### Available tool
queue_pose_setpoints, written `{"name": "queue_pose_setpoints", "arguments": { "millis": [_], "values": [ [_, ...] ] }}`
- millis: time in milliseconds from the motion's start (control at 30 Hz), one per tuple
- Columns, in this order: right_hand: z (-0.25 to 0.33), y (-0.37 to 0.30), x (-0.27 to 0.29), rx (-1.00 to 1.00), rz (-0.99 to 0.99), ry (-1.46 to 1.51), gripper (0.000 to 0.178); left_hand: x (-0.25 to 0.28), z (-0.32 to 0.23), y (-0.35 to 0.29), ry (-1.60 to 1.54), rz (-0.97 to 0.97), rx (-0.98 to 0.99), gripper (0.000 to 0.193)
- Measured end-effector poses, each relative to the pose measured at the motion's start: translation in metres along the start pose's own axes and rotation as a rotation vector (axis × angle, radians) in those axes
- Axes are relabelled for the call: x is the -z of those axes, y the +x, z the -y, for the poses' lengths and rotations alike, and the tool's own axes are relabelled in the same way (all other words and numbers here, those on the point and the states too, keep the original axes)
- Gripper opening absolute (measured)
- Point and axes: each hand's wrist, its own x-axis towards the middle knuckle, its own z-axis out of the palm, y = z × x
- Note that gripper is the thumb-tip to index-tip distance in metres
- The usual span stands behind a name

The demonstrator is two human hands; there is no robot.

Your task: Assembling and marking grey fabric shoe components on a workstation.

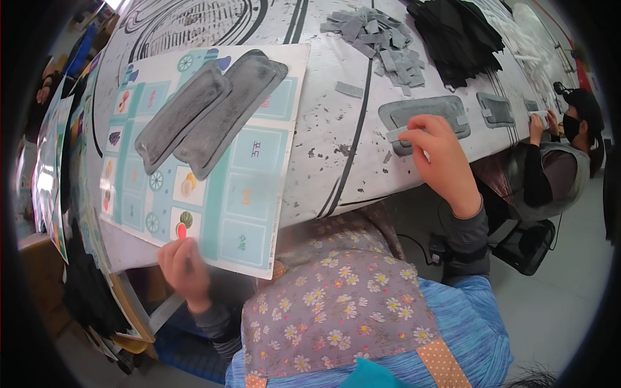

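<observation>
My right hand is over a dark grey padded piece near the table's front edge. Its thumb and forefinger pinch a small light grey strip at the pad's left end. Another short strip lies across the right end of that pad. My left hand, slightly blurred, is at the near left edge of a printed picture board. Its fingers are curled together, and what they hold, if anything, is hidden. Two long grey pads lie side by side, slanting across the board.
Loose grey strips form a pile at the back, with one single strip nearer. Black fabric pieces are heaped beside it. Further right lies another grey pad, and a masked co-worker sits at the table's edge.
</observation>
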Motion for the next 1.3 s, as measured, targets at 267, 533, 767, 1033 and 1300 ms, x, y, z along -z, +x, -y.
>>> {"name": "queue_pose_setpoints", "arguments": {
  "millis": [267,533,767,1033,1300],
  "values": [
    [0.007,0.074,0.022,-0.133,0.349,-0.249,0.027,0.032,-0.014,0.018,-0.081,0.45,0.058,0.041],
    [-0.029,0.12,-0.053,-0.006,0.374,0.057,0.023,0.036,-0.002,0.014,-0.001,0.347,0.002,0.037],
    [-0.017,0.111,-0.047,-0.29,0.467,0.272,0.019,0.076,0.045,-0.018,0.166,0.226,0.161,0.036],
    [0.018,0.113,-0.024,-0.158,0.452,0.207,0.018,0.108,0.057,-0.041,-0.142,0.272,0.378,0.034],
    [0.094,0.158,-0.013,0.093,0.394,0.531,0.019,0.148,0.025,0.038,-0.02,0.289,0.334,0.022]
  ]
}}
